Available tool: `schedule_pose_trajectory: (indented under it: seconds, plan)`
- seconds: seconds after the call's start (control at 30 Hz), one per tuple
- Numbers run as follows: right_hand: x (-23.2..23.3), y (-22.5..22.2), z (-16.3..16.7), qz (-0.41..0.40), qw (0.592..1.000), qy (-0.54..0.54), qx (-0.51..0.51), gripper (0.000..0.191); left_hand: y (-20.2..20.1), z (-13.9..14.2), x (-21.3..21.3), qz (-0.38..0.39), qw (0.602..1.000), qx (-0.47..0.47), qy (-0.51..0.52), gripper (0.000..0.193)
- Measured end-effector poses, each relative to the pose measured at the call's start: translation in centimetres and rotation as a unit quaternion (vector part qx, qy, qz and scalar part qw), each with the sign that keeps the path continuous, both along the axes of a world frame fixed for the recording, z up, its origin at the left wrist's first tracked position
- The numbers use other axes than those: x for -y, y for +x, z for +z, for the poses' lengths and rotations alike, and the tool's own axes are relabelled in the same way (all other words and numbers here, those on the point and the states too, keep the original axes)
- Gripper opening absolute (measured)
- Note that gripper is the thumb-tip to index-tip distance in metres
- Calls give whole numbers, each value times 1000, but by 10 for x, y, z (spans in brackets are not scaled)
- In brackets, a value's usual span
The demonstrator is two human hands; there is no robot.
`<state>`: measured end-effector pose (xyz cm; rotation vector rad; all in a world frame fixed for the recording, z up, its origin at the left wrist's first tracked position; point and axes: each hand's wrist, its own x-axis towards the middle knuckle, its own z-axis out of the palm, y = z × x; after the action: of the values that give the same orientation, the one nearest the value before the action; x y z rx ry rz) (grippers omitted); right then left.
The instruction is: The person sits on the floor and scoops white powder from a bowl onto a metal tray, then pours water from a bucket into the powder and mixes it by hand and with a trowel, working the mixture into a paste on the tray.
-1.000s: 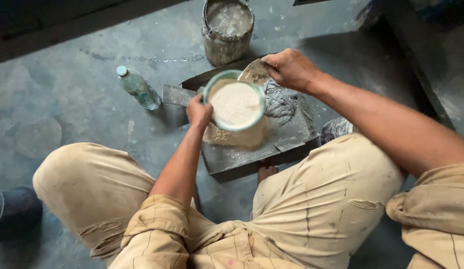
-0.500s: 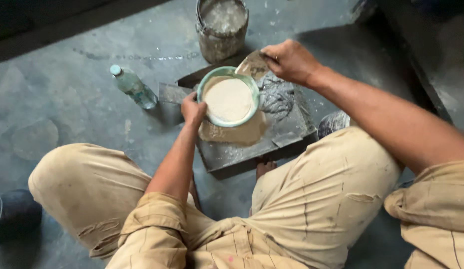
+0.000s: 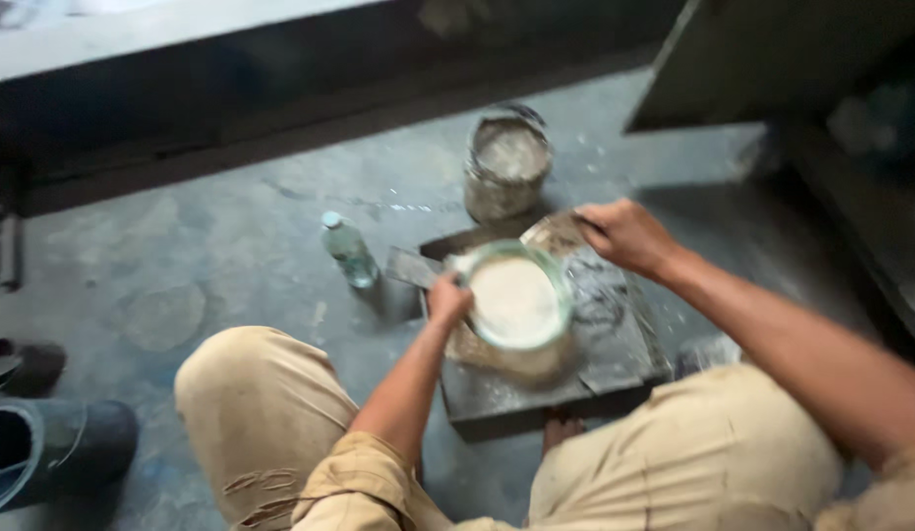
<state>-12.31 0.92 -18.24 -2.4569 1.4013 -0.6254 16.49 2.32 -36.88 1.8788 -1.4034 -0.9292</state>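
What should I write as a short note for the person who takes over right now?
Left hand: grips the rim of the bowl of pale mix, held over the dark board.
Right hand: holds a flat scraper at the bowl's far edge.
Nearby: dirty bucket behind the board, water bottle to the left on the floor.
Done: some paste lies on the board under the bowl.
Left: the bowl is nearly full.
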Motion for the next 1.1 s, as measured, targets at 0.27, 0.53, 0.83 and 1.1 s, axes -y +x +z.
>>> schedule_pose_trajectory:
  seconds: [0.27,0.53,0.83,1.1]
  plan:
    - [-4,4,7,-15,999,30,9,17,2,2,0,-12,999,0,-35,45]
    - [-8,-7,-7,42,999,-25,-4,12,-3,-9,-7,-9,999,10,-49,47]
    - [-13,0,3,18,1000,0,3,18,-3,10,-11,-35,999,-12,-30,46]
    - [-16,-3,5,13,1000,8,21,20,-6,27,-21,-47,996,37,-60,49]
